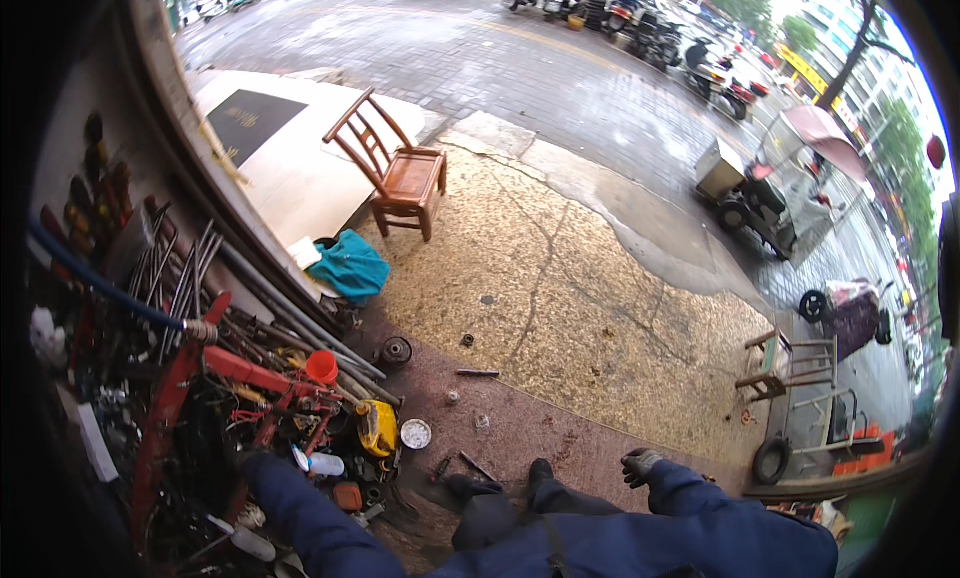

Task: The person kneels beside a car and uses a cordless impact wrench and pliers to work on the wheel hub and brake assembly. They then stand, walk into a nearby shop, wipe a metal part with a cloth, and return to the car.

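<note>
My left arm, in a dark blue sleeve [300, 498], reaches into the clutter on the left. Its hand is lost in shadow beside a red metal frame [160, 428], so its fingers and anything in them stay hidden. A spray bottle [325, 465] with a white and blue top lies close to that sleeve. My right hand [640, 466], in a dark, soiled glove, is held out over the reddish floor, right of my shoes [541, 470]. Its fingers are loosely bent and slightly apart, and nothing shows in them.
A yellow container [378, 428], red cup [321, 367] and white bowl [415, 434] stand by the clutter. Metal rods [190, 278] lean behind. Small parts and a dark bar [478, 373] lie on the floor. A wooden chair [410, 178] stands ahead; a tyre [771, 461] is at right.
</note>
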Demonstrator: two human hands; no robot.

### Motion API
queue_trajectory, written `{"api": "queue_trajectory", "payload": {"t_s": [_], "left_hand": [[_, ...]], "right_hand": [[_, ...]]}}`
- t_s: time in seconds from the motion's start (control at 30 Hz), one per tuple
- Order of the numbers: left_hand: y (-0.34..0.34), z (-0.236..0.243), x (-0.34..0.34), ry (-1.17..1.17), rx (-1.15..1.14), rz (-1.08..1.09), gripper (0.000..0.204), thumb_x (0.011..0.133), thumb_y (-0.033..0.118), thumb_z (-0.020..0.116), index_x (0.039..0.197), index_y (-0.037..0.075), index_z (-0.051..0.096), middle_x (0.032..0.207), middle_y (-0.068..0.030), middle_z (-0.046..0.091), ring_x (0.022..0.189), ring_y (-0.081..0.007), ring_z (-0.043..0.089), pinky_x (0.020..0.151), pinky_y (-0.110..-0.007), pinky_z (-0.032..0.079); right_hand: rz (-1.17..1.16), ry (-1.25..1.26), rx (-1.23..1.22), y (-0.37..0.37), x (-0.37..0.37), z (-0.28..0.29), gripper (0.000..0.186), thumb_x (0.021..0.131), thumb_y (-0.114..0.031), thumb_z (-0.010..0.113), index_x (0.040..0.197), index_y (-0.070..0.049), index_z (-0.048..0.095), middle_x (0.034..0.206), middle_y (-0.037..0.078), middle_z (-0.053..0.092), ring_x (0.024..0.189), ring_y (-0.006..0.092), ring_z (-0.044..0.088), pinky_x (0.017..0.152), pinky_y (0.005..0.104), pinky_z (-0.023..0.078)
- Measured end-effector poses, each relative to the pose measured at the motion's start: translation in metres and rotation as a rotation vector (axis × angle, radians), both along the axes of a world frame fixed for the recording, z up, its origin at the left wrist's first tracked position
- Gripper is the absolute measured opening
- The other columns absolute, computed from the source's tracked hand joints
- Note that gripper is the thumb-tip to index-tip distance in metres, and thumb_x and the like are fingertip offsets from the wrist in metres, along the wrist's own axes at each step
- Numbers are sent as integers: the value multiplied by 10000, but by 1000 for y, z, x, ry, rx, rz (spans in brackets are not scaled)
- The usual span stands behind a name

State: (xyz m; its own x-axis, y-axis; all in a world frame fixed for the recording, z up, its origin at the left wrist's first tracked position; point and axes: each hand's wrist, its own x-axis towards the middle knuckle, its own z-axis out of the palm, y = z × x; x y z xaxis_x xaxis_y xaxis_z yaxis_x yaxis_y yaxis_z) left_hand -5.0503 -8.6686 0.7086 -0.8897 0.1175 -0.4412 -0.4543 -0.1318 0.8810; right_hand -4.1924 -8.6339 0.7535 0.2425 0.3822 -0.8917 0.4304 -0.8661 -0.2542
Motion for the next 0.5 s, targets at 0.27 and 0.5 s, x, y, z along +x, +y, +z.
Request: {"api": "queue_trajectory", "payload": {"t_s": [0.27,0.5], "left_hand": [[-67,63,39,177,-56,97,320,812,461,586,898,153,586,648,13,516,499,-168,448,456,-319,391],[-136,113,195,235,-70,187,311,827,454,559,907,155,581,641,20,501,477,-164,419,452,-318,365]], "right_hand": [[-29,92,-2,46,15,-7,361,913,-265,589,1138,16,548,885,149,634,637,270,621,498,380,509],[131,253,93,156,53,-49,331,897,-277,609,1052,14,591,827,147,636,612,247,616,512,386,522]]}}
